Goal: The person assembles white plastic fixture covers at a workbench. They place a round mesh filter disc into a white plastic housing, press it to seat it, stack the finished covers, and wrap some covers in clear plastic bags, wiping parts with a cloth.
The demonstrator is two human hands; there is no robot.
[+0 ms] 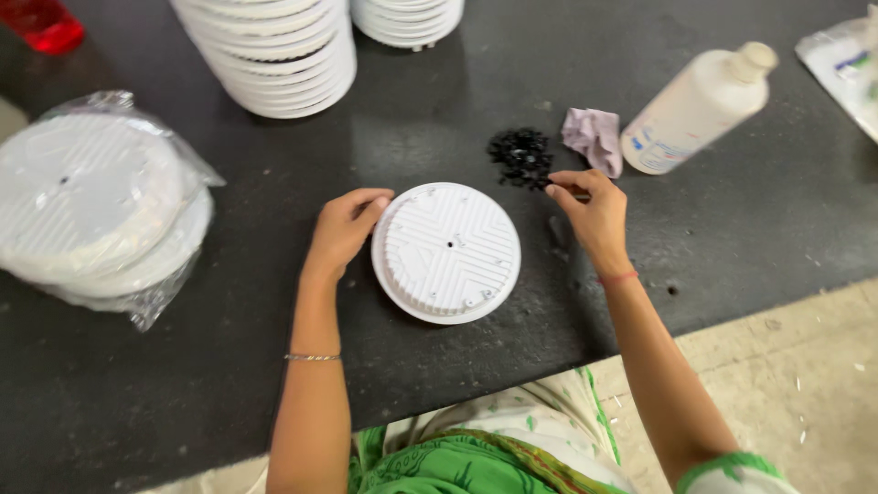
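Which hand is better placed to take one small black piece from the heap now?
The right hand, probably. Its fingertips are at the edge of the heap of small black pieces, while the left hand rests against the rim of the white round disc, farther from the heap.

1 head view — steeply down, close over the dark table [183, 384]

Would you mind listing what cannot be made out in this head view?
- Black bits: too small to tell what they are.
- Right hand: fingertips at the pile; whether they pinch a piece is unclear.
- Disc: underside hidden against the table; left hand covers its left rim.
- Stacks: tops cut off by the upper edge.
- Bagged discs: count blurred by plastic.
- Red thing: cut off at the corner.
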